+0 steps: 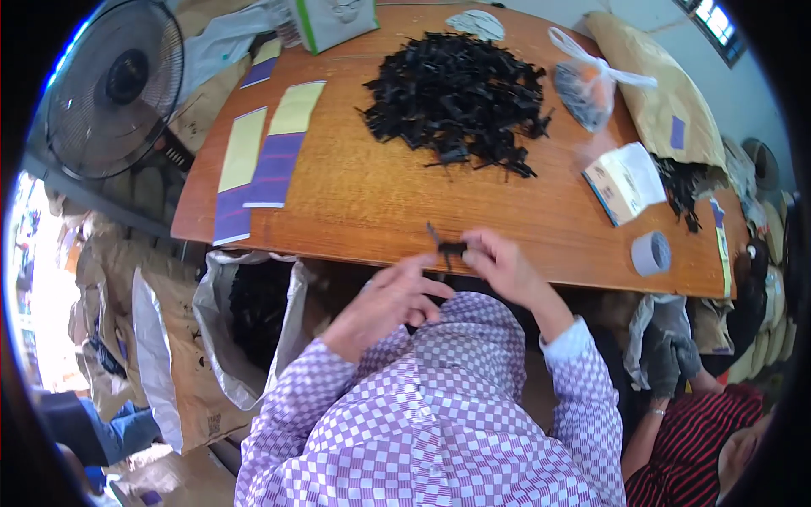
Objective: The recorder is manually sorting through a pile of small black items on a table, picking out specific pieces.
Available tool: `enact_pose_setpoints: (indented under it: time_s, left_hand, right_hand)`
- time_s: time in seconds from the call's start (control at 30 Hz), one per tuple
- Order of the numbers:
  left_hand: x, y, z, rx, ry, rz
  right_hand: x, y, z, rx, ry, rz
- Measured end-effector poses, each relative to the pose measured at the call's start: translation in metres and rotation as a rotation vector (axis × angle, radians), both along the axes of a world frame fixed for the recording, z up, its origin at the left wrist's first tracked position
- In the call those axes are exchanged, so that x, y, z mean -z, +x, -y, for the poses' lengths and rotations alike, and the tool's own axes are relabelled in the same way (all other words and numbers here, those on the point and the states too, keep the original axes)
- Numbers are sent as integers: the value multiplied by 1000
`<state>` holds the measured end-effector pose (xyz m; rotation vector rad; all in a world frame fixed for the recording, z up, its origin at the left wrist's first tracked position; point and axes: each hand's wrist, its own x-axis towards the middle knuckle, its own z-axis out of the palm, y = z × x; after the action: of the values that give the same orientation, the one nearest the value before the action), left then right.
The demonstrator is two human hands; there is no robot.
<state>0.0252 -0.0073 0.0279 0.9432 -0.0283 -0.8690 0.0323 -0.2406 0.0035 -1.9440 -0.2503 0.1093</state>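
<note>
In the head view, we see the black piece [454, 248] at the frame's centre, pinched between the right hand's [497, 260] thumb and fingers; the left hand [390, 297] is loosely spread, gripping nothing we can see. We judge the piece light, bendable and sturdy, best held by its thicker body.

On the table [338, 220], a heap of parts [456, 97] lay toward the far side, with cards [272, 165] to its left and a tied bag [583, 97], then a sack [663, 89], to its right. Nearer the person, a carton [625, 184] sat right of centre with a tape roll [650, 253] before it, and one part [452, 248] was in the right hand [503, 264] by the near edge. A fan [114, 89] stood beyond the left edge, and an open bag [291, 325] with parts inside sat below, left of the person.
</note>
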Motion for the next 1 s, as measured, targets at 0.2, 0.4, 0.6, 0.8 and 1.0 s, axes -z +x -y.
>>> enact_pose_setpoints:
  time_s: [0.2,0.4,0.6,0.8,1.0]
  left_hand:
    - [33,-15,15,160,-313,-199]
    - [31,-27,6,118,-412,-191]
    - [39,-32,-2,114,-243,-189]
    - [8,-38,17,131,-177,-173]
    - [-4,-32,31,28,131,222]
  right_hand:
    - [-21,-45,-14,-201,-204,150]
    - [-32,-59,-24,-157,47,81]
    - [-28,-80,-20,-154,-74,288]
    - [-20,-79,-8,-162,-254,542]
    - [-6,-82,-22,191,28,161]
